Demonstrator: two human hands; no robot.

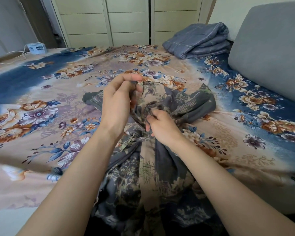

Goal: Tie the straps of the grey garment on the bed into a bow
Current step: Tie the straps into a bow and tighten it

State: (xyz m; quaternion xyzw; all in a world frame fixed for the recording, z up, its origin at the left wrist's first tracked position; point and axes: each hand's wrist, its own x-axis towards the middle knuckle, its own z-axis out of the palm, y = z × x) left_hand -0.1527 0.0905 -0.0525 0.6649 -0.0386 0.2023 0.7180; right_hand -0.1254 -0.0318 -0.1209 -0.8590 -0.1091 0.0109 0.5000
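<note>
The grey patterned garment (148, 176) lies on the floral bed sheet (41, 103), running from the near edge toward the middle. Its wide straps are gathered and crossed in a knot (141, 137) near the centre. My left hand (119, 101) pinches one strap end and lifts it above the knot. My right hand (162, 126) grips the fabric just right of the knot, fingers curled into a fold. One strap loop (199, 103) spreads out to the right, and another strap end (90, 99) lies flat to the left.
A folded blue-grey quilt (197, 40) rests at the far right of the bed. A grey padded headboard (272, 48) stands on the right. A small white fan (37, 47) with a cord sits at the far left. Pale wardrobe doors (126, 19) stand behind the bed.
</note>
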